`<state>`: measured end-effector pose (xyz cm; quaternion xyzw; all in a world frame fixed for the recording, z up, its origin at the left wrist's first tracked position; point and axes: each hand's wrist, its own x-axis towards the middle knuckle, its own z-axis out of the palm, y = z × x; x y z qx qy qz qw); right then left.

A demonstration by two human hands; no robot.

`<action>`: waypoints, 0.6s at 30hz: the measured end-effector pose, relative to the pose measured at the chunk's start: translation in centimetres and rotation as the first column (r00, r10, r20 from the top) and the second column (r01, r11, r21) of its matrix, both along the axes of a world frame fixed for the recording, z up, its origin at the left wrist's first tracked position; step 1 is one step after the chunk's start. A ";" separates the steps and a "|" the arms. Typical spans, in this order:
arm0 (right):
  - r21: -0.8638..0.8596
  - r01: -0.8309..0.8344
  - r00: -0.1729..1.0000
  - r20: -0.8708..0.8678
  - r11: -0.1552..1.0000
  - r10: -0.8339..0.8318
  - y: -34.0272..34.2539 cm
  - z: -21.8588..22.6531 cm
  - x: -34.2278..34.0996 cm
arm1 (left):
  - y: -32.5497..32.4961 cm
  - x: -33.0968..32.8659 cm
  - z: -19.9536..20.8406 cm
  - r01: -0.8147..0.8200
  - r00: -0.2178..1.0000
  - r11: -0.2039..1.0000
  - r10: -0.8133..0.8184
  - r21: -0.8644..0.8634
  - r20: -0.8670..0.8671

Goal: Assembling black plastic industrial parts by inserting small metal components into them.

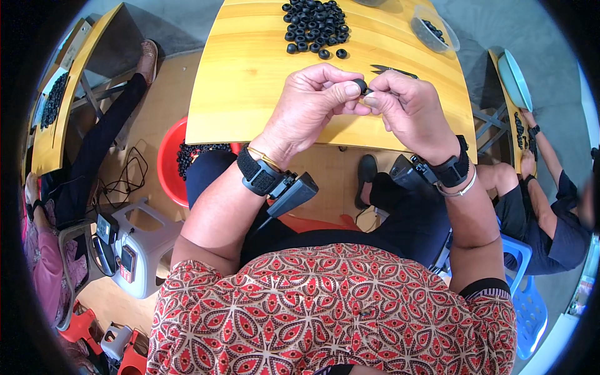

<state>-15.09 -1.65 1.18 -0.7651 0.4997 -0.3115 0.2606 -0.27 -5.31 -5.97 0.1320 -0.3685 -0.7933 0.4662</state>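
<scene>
Over the near part of the yellow table, my left hand (315,103) pinches a small round black rubber-like piece (359,85) between thumb and fingers. Close against it, my right hand (412,112) is closed, thumb and forefinger pinching the piece's lower right edge. Whether a separate bit sits between those right fingertips is too small to tell. Just beyond my right hand lie dark thread snips (392,70), partly hidden by it. Farther back on the table is a pile of similar black pieces (315,26), a couple of them lying loose at its near side.
A clear plastic bowl (455,44) with some black pieces stands at the table's far right. Below the yellow table's (237,81) left edge, a red basin (167,165) holds many more. People work at tables on both sides. A grey stool (147,250) and cables are at left.
</scene>
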 end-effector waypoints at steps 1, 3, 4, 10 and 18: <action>-0.021 -0.007 1.000 -0.010 1.000 0.007 0.0 0.0 0.1 | 0.0 0.0 0.0 -0.014 1.000 1.000 0.014 -0.006 0.023; -0.062 -0.021 0.999 -0.031 0.998 0.019 -0.1 -0.1 0.1 | -0.1 -0.1 -0.2 -0.020 1.000 1.000 0.020 -0.024 -0.001; -0.098 -0.043 0.997 -0.074 0.994 0.035 -0.1 -0.1 0.1 | -0.2 -0.1 -0.4 -0.025 1.000 0.999 0.025 -0.032 -0.011; -0.253 -0.203 0.940 -0.322 0.946 0.115 -0.3 0.6 0.1 | -0.1 -0.1 -0.4 -0.039 0.999 0.999 0.039 -0.011 0.012; -0.274 -0.313 0.847 -0.513 0.909 0.137 -1.0 0.6 -0.7 | -0.1 -0.5 -0.3 -0.008 1.000 0.997 0.010 0.079 -0.015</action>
